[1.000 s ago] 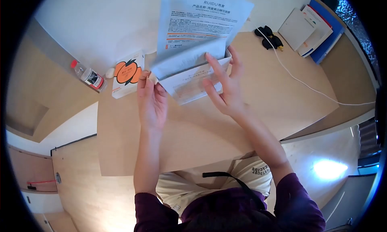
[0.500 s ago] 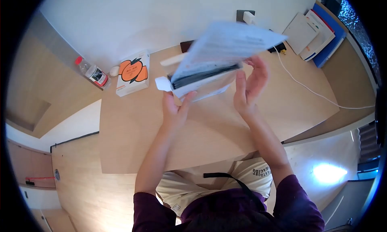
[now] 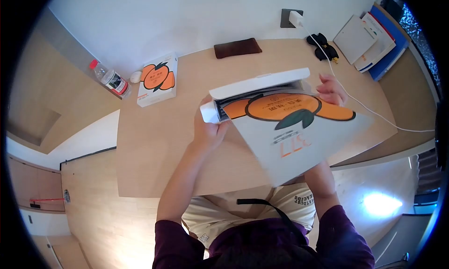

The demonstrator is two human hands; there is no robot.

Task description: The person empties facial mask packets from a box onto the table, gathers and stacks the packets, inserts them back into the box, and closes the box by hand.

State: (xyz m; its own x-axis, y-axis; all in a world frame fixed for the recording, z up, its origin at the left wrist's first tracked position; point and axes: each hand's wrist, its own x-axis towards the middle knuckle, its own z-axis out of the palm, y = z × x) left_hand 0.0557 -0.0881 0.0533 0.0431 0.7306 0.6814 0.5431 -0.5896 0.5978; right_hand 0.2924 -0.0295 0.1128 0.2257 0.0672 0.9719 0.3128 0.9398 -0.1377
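Note:
A white open-topped box (image 3: 259, 82) with dark, thin flat packets (image 3: 224, 102) packed inside is tilted above the desk. My left hand (image 3: 208, 129) is closed around its left end, beside a small white side flap. A large white printed panel (image 3: 292, 133) with orange fruit, green leaves and upside-down lettering hangs over the box's near side; whether it is the lid or a loose leaflet I cannot tell. Past that panel's upper right edge show the fingers of my right hand (image 3: 331, 90), loosely curled and apart. Its palm, thumb and wrist are hidden behind the panel.
On the desk (image 3: 154, 152) at left stands another orange-fruit box (image 3: 158, 79), near a red-capped bottle (image 3: 111, 79). Farther back lie a brown pouch (image 3: 237, 48) and sunglasses (image 3: 322, 47). A white cable (image 3: 360, 103) runs from the charger (image 3: 296, 19). Folders (image 3: 374, 42) lean at right.
The printed panel has swung from raised above the box down towards me, now showing its fruit picture. The box has shifted right, and my right hand has moved right behind the panel.

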